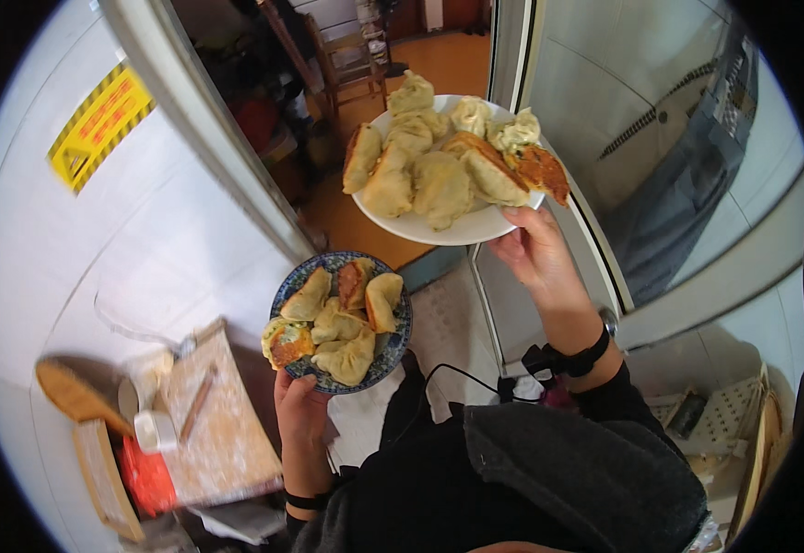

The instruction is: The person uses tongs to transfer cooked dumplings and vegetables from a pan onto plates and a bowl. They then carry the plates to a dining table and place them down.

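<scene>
My left hand (301,404) grips the near rim of a blue patterned plate (402,345), thumb on top. Several pan-fried dumplings (343,356) with browned sides lie on that plate. Further forward and to the right, my right hand (529,245) holds a larger white plate (415,231) by its near right edge. It is heaped with more pan-fried dumplings (443,183); one at the right shows a crisp brown base (538,169) and reaches past the rim. The two plates are apart. The fingers under both plates are partly hidden.
Ahead is a doorway with a metal frame (215,131), an orange floor and a wooden chair (353,62) beyond it. A glass-paned door (650,138) stands at the right. At lower left are a floury board (236,422), a rolling pin (198,404) and a white container (155,432).
</scene>
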`<state>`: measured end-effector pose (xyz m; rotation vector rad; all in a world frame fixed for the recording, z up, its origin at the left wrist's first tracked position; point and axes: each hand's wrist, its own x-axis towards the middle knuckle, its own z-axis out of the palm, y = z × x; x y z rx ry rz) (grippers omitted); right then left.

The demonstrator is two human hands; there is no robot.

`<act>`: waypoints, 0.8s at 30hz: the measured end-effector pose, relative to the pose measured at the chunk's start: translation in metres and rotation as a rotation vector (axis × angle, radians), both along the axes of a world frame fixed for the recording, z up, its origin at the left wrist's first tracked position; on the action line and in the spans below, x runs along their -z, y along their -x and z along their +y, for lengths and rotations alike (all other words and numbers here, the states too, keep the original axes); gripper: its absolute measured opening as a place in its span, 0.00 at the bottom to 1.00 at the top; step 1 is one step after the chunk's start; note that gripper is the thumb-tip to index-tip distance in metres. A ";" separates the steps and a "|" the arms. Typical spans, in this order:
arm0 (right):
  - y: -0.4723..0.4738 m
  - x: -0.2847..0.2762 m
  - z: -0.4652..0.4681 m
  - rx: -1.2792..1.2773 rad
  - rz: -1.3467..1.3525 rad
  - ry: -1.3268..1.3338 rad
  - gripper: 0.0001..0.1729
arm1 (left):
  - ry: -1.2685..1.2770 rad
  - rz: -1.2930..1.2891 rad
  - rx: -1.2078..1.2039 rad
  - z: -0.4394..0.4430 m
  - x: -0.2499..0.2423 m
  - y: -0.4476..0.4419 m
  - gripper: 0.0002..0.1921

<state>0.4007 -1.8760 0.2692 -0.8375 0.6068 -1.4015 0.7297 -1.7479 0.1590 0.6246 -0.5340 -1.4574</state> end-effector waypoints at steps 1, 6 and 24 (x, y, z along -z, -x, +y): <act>-0.012 0.000 0.008 0.005 -0.015 -0.014 0.16 | 0.009 0.012 0.052 0.001 -0.001 -0.008 0.28; -0.052 -0.032 0.034 -0.035 -0.023 0.016 0.10 | -0.010 -0.021 0.036 0.009 -0.028 -0.044 0.29; -0.064 0.074 -0.049 -0.095 -0.207 0.083 0.13 | -0.178 -0.277 -0.464 0.050 0.027 -0.069 0.29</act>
